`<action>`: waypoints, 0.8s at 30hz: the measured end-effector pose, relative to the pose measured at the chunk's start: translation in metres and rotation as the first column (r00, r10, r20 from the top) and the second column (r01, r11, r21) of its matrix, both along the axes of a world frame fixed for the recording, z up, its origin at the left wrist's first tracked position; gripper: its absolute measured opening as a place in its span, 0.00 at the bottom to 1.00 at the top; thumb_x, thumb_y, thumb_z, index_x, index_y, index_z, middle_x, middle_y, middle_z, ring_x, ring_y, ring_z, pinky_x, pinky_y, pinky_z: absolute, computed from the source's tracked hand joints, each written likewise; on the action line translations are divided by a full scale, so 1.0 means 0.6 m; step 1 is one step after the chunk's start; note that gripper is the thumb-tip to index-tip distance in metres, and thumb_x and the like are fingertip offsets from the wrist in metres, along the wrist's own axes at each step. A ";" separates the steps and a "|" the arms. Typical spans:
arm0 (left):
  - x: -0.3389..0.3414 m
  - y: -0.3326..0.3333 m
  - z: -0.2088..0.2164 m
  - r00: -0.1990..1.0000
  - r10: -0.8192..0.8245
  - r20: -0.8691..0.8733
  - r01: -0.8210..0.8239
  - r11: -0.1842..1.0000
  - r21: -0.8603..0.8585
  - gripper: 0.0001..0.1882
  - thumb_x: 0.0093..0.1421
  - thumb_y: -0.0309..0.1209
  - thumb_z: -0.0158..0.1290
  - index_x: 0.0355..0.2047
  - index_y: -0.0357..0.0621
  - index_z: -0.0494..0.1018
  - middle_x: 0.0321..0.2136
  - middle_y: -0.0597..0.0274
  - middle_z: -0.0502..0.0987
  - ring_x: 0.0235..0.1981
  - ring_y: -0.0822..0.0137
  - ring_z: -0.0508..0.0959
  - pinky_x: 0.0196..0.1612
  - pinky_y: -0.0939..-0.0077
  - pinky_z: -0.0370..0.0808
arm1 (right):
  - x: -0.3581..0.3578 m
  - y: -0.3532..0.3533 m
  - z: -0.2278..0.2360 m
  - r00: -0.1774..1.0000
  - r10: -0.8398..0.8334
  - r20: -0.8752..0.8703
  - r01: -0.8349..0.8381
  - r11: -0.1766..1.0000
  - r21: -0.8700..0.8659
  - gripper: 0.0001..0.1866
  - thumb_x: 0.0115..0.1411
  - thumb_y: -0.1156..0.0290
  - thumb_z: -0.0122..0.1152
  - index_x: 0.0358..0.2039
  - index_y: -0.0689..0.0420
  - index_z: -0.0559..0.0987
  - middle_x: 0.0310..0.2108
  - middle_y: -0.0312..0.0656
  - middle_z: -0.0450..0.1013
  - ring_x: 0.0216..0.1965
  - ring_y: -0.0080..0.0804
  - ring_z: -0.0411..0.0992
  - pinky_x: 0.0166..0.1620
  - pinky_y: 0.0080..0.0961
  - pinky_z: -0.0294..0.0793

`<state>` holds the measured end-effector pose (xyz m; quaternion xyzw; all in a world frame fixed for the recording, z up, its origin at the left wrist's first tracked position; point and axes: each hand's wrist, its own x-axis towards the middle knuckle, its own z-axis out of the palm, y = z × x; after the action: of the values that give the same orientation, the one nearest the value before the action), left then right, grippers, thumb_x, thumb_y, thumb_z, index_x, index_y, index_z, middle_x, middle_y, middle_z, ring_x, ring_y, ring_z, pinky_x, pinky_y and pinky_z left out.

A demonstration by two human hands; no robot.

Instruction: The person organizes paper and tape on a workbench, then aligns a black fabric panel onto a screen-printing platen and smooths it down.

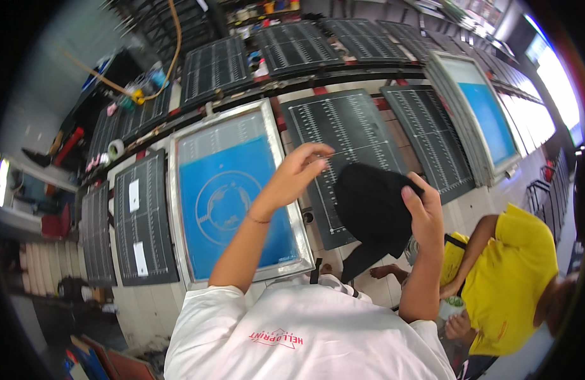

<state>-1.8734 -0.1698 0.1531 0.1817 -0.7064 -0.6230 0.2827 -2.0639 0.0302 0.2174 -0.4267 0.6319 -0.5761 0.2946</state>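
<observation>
A bunched black cloth (373,206), perhaps a garment, hangs in front of me with a narrow strip trailing below. My right hand (426,208) grips its right edge, thumb pressed on the front. Left of the cloth, my left hand (302,171) is raised with its fingers bent and apart from the thumb, holding nothing. Beneath the cloth and both hands is a dark printing board (343,120) marked with white ruler lines. A metal-framed printing screen (232,158) with blue coating and a round design lies to the left, under my left forearm.
Another blue screen (479,117) stands tilted at the right. A marked board (428,136) lies before it, and one with two white strips (143,221) at left. More boards (295,47) line the far side. A person in yellow (514,278) is close at my right.
</observation>
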 end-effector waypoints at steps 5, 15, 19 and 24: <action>0.439 -0.090 -0.260 0.453 0.804 0.386 -0.622 0.595 -0.509 0.14 0.61 0.31 0.50 0.45 0.36 0.75 0.44 0.46 0.76 0.47 0.51 0.75 0.51 0.62 0.71 | 0.001 0.014 -0.105 0.873 0.180 0.453 -0.257 0.960 0.113 0.09 0.56 0.73 0.58 0.35 0.64 0.76 0.29 0.35 0.73 0.32 0.20 0.70 0.37 0.17 0.68; 0.780 -0.080 -0.405 -0.041 0.762 0.647 -0.492 0.548 -0.677 0.25 0.67 0.45 0.42 0.36 0.32 0.75 0.37 0.39 0.76 0.41 0.40 0.74 0.47 0.51 0.69 | 0.212 0.096 -0.456 0.899 0.112 0.422 -0.387 0.653 0.651 0.23 0.63 0.59 0.57 0.48 0.67 0.74 0.41 0.43 0.76 0.42 0.30 0.73 0.46 0.22 0.70; 0.742 -0.075 -0.382 0.137 0.674 0.726 -0.378 0.713 -0.591 0.32 0.69 0.49 0.35 0.34 0.27 0.73 0.36 0.30 0.75 0.43 0.35 0.74 0.47 0.46 0.67 | 0.278 0.112 -0.475 0.846 -0.198 0.496 -0.152 0.801 0.579 0.18 0.65 0.62 0.57 0.46 0.66 0.75 0.36 0.36 0.74 0.37 0.22 0.69 0.40 0.19 0.68; 0.708 -0.063 -0.386 0.256 0.637 0.727 -0.695 0.644 -0.320 0.35 0.70 0.51 0.29 0.37 0.26 0.73 0.41 0.35 0.76 0.47 0.39 0.73 0.51 0.52 0.67 | 0.314 0.113 -0.471 0.816 -0.326 0.478 0.020 0.842 0.539 0.15 0.66 0.63 0.54 0.44 0.64 0.76 0.32 0.33 0.72 0.34 0.19 0.68 0.38 0.18 0.68</action>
<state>-1.4487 -0.2078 -0.0785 0.7253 -0.5875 -0.3172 0.1681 -1.8752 0.0981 -0.0650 -0.0868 0.6864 -0.5109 0.5103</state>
